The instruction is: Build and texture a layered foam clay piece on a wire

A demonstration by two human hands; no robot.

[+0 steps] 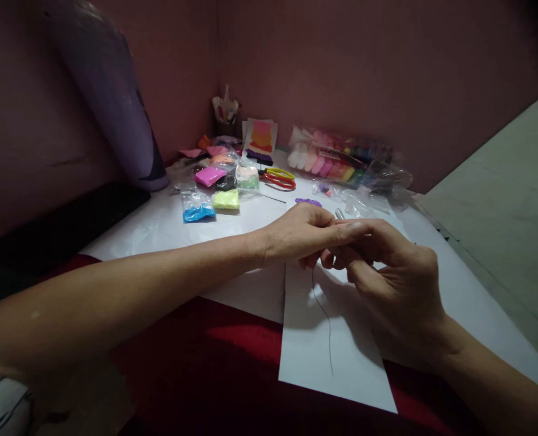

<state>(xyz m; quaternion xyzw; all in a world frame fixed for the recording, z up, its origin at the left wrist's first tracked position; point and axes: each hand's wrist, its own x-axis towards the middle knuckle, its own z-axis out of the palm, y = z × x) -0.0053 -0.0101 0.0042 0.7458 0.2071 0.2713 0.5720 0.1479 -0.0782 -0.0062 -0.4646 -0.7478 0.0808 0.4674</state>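
Observation:
My left hand (307,233) and my right hand (391,272) meet above the paper, fingers closed and thumb tips close together. From beneath my left fingers hangs a thin dark thread (328,321), its lower end over a white sheet of paper (336,363). What is pinched between the fingertips is hidden behind them. A small silvery metal piece (339,214) shows just beyond the fingers; whether a hand touches it I cannot tell. Behind my left hand lies a small purple textured piece (308,201).
Scissors (280,177) with yellow and red handles lie beyond my hands. Left of them are packets of coloured clay (209,176); a larger clear bag of colours (327,160) lies right. A painted card (260,140) and a holder (226,115) stand by the wall.

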